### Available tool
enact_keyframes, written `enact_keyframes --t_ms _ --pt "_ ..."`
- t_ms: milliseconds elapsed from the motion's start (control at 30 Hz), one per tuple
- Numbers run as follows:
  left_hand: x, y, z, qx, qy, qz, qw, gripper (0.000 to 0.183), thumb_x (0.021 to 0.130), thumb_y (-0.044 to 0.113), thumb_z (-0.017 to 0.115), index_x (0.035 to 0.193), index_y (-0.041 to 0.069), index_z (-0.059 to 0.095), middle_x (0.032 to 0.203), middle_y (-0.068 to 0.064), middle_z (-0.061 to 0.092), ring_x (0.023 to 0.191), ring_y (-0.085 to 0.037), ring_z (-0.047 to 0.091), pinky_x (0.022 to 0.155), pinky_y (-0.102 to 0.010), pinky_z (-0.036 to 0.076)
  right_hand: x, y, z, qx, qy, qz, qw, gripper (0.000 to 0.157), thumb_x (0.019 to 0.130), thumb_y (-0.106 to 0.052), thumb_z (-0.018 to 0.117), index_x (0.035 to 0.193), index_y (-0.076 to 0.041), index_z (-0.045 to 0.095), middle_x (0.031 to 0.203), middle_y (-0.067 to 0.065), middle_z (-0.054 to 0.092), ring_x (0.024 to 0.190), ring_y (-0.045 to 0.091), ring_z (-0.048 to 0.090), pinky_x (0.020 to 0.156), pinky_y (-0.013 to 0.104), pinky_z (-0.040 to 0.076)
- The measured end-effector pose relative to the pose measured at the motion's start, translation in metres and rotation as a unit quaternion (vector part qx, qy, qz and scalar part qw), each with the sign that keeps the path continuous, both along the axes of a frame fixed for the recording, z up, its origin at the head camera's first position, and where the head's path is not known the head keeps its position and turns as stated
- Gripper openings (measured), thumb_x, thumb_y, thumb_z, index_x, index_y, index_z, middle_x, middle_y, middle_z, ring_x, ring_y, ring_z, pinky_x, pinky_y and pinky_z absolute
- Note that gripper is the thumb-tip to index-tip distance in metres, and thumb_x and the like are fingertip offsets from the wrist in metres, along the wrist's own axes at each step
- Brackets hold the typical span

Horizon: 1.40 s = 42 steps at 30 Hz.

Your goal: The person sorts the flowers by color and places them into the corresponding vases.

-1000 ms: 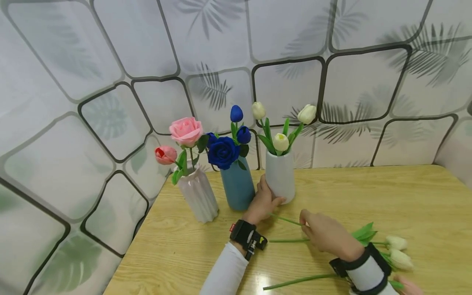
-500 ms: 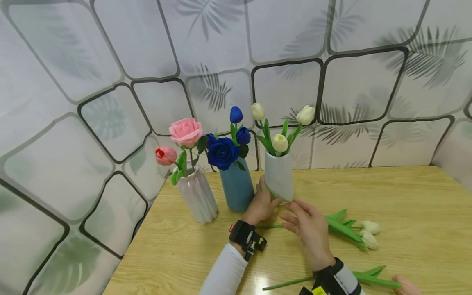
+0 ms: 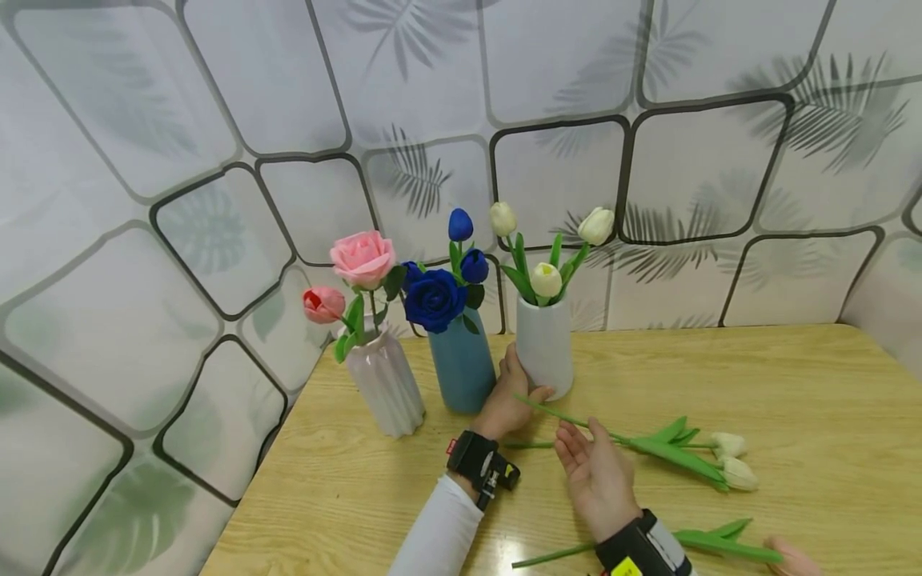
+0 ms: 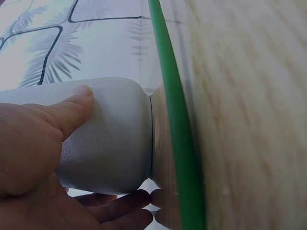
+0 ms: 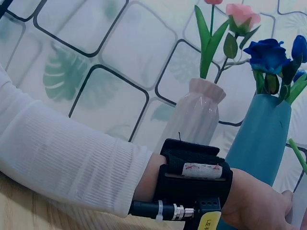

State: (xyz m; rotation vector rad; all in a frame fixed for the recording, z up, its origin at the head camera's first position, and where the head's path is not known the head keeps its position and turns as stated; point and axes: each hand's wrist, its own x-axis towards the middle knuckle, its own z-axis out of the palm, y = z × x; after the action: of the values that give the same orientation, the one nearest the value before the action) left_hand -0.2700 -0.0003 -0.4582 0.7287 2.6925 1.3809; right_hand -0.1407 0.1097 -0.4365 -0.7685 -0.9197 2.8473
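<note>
My left hand [image 3: 507, 400] grips the white vase [image 3: 545, 344] low down; in the left wrist view its thumb [image 4: 79, 103] lies along the vase wall, fingers round the underside. Three white tulips stand in this vase. Palm up in front of it, my right hand [image 3: 598, 480] pinches the stem of another white tulip [image 3: 677, 454] near the thumb tip, other fingers loose. That stem end points over my left thumb and crosses the left wrist view as a green stem [image 4: 175, 110]. A second white tulip [image 3: 729, 444] lies just behind the held one.
Left of my left hand stand a blue vase [image 3: 463, 372] with blue flowers and a ribbed pale pink vase [image 3: 389, 388] with a pink rose and tulip. A pale pink flower [image 3: 727, 546] lies at the front right of the wooden table [image 3: 814, 384]. Patterned cloth hangs behind.
My right hand has moved left from the lying flowers and turned palm up, bringing the tulip stem toward the white vase's base. My left hand keeps its grip there.
</note>
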Motion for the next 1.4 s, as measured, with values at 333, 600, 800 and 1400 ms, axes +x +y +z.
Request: enact_keyframes --t_ms 333,600,800,1400 --pt "0.0 0.003 -0.002 -0.013 0.005 0.017 0.9998 0.086 0.095 0.023 0.069 0.152 0.003 0.009 0.138 -0.029 0.035 0.127 -0.043 0.047 0.103 -0.051 0.043 0.001 -0.001 0.005 0.013 0.039 -0.014 0.999 0.015 0.107 -0.023 0.042 0.113 -0.008 0.042 0.083 -0.002 0.069 0.071 0.004 0.066 0.072 0.015 0.054" --pt "0.0 0.003 -0.001 -0.025 0.016 0.024 0.9993 0.086 0.094 0.025 0.07 0.151 0.003 0.01 0.137 -0.029 0.037 0.125 -0.043 0.051 0.102 -0.05 0.046 0.004 -0.004 0.02 0.075 0.088 -0.085 0.99 0.018 0.099 -0.02 0.06 0.11 -0.006 0.057 0.095 -0.001 0.07 0.068 0.009 0.069 0.066 0.021 0.057" --pt "-0.002 0.003 -0.003 -0.038 0.016 0.021 0.9989 0.085 0.095 0.024 0.069 0.152 0.003 0.009 0.137 -0.028 0.036 0.121 -0.042 0.053 0.099 -0.048 0.048 0.002 -0.007 0.017 0.205 0.208 -0.171 0.941 0.021 0.097 -0.009 0.063 0.114 0.003 0.064 0.102 0.009 0.073 0.061 0.013 0.07 0.06 0.026 0.058" --pt "-0.001 0.002 0.0 -0.027 -0.007 0.006 0.9996 0.087 0.097 0.025 0.067 0.154 0.002 0.004 0.141 -0.03 0.032 0.128 -0.043 0.048 0.104 -0.05 0.043 -0.005 0.02 0.022 0.62 0.41 -0.211 0.635 0.028 0.102 0.008 0.043 0.126 0.013 0.056 0.132 -0.001 0.061 0.078 -0.004 0.063 0.072 0.01 0.051"
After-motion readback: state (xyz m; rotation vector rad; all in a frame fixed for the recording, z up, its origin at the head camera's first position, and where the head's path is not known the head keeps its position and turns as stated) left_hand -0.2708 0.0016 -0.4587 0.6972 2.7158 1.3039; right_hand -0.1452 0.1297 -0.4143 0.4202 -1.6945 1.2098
